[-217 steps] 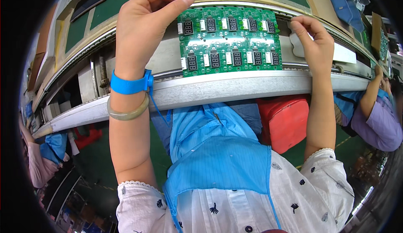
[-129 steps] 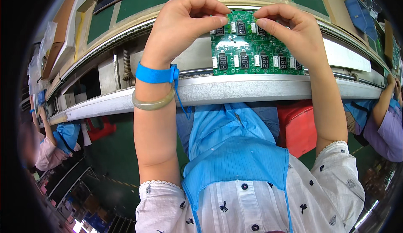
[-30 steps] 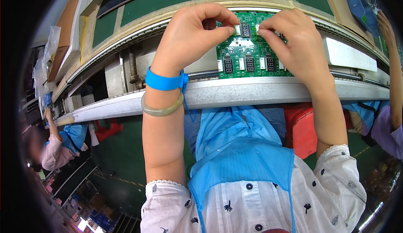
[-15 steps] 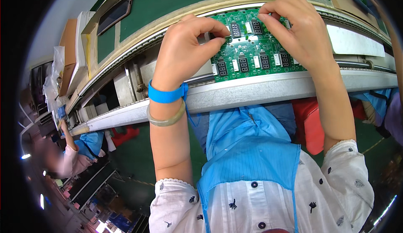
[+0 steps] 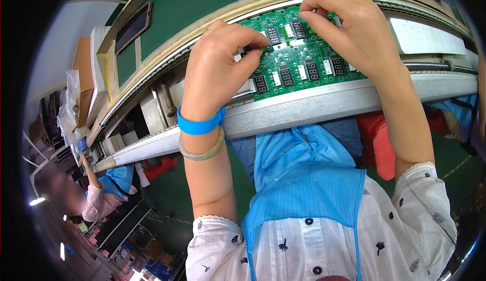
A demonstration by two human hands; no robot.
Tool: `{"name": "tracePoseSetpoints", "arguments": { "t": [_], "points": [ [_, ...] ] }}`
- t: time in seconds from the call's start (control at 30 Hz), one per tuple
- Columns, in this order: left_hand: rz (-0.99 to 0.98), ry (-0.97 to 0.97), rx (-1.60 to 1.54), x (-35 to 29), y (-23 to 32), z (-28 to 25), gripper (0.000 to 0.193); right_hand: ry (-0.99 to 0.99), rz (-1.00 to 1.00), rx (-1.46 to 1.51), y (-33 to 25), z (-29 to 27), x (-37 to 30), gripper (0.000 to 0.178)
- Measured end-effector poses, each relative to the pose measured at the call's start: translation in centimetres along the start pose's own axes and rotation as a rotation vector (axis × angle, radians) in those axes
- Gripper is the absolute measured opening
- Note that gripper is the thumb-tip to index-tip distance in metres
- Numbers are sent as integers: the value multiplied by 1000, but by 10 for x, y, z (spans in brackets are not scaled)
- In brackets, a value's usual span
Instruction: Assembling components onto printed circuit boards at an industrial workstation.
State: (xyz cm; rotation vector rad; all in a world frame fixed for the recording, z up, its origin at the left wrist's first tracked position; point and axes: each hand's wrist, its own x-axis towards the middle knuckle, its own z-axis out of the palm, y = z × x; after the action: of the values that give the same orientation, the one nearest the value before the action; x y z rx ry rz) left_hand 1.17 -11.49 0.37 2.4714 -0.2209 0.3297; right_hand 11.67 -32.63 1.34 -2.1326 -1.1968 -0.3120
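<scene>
A green circuit board panel (image 5: pixel 299 56) lies across the metal rails in front of me. It carries two rows of black digit displays (image 5: pixel 286 77) with white connectors (image 5: pixel 302 72) beside them. My left hand (image 5: pixel 215 70) is over the panel's left end, thumb and forefinger closed together by the far-row display. My right hand (image 5: pixel 354 27) bends over the far edge, its thumb and forefinger pinched just above another far-row display. Whatever either pinch holds is too small or hidden to make out. My hands cover the panel's far corners.
A silver rail (image 5: pixel 304 105) runs along the near side, with a metal rod (image 5: pixel 430 66) and a pale plate (image 5: pixel 428 36) at right. Beyond lies a green work surface (image 5: pixel 202 10) with a dark phone (image 5: pixel 133 27) at left. Another person (image 5: pixel 98 200) stands farther left.
The whole view has shifted slightly. Both hands keep their pinched shape over the panel, with fingertips moved only a little against the displays. A blue object now shows at the top edge.
</scene>
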Motion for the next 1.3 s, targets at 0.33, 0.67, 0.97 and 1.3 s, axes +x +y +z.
{"name": "tracePoseSetpoints", "arguments": {
  "t": [0.33, 0.67, 0.97, 1.3],
  "points": [
    [-15, -22, -31, 1, 3, 1, 18, 480, -463, 493, 39, 44, 2, 12],
    [39, -11, 25, 4, 4, 2, 16, 473, -484, 485, 28, 32, 6, 13],
    [63, -44, 64, 8, 9, 7, 15, 79, -15, 55, 26, 16, -11, 10],
    [-34, 55, 59, 37, 14, -30, 12, 65, -87, 24, 20, 7, 68, 12]
  ]
}}
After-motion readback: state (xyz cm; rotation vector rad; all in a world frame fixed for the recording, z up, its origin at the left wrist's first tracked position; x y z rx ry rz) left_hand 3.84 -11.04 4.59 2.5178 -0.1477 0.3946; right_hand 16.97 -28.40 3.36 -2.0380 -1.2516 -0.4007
